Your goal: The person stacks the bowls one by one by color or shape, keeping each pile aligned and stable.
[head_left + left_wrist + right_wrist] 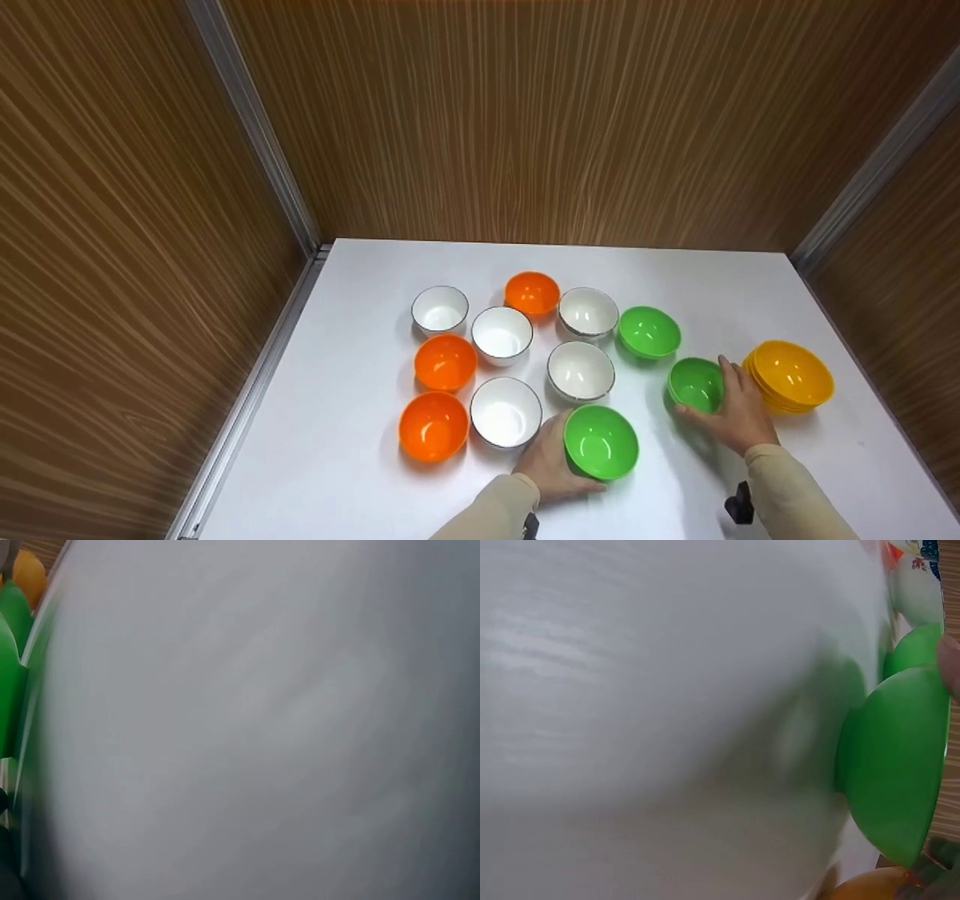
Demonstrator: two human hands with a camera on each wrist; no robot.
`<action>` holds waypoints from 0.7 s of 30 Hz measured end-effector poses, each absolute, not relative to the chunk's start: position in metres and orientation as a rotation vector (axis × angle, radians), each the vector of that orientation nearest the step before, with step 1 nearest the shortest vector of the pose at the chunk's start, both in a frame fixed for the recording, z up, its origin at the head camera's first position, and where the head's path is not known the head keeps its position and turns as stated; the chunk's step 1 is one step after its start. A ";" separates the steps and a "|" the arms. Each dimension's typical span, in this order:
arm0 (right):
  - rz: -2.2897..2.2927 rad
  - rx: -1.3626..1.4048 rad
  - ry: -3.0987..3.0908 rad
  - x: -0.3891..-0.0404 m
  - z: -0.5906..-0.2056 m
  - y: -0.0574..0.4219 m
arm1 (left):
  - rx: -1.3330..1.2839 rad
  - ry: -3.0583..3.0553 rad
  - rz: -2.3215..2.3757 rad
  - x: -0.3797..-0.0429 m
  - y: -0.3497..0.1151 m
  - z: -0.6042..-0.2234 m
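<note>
My left hand (pixel 550 463) grips a green bowl (pixel 601 442) from its left and near side, at the front of the white table. To the right, my right hand (pixel 741 417) holds another green bowl (pixel 694 382) by its rim, thumb on the near side and fingers on the far right. That bowl (pixel 896 765) fills the right edge of the right wrist view, with the thumb (pixel 950 664) at its rim. A third green bowl (pixel 649 332) stands behind, untouched. The left wrist view shows mostly blurred tabletop, with part of a green bowl (pixel 9 697) at its left edge.
Stacked yellow bowls (pixel 793 373) stand just right of my right hand. Several white bowls (pixel 506 412) and three orange bowls (pixel 433 427) sit close together left of centre. Wood-grain panels (pixel 525 127) enclose the table (pixel 322 465) at back and sides.
</note>
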State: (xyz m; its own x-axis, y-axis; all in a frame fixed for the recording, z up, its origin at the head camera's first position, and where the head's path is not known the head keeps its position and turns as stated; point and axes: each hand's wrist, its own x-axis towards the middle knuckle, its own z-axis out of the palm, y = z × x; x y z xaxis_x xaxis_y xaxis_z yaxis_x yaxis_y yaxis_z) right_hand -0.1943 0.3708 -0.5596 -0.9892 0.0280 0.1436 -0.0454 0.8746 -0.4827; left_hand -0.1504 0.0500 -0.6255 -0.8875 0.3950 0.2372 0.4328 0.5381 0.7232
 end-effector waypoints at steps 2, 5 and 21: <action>0.757 0.012 -2.901 -0.195 -0.562 0.371 | -0.728 -2.725 -1.295 -0.150 0.050 -0.626; 0.766 0.017 -2.894 -0.196 -0.565 0.371 | -0.724 -2.733 -1.280 -0.150 0.049 -0.625; 0.796 0.005 -2.912 -0.198 -0.570 0.369 | -0.668 -2.789 -1.280 -0.149 0.049 -0.623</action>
State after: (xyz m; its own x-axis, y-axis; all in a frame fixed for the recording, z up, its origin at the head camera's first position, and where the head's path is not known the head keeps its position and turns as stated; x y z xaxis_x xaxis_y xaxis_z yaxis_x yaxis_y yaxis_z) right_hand -0.1983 0.3689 -0.5702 -0.9925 0.0289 0.1188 -0.0355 0.8614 -0.5067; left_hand -0.1490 0.0493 -0.6229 -0.9096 0.3774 0.1740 0.3780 0.5772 0.7239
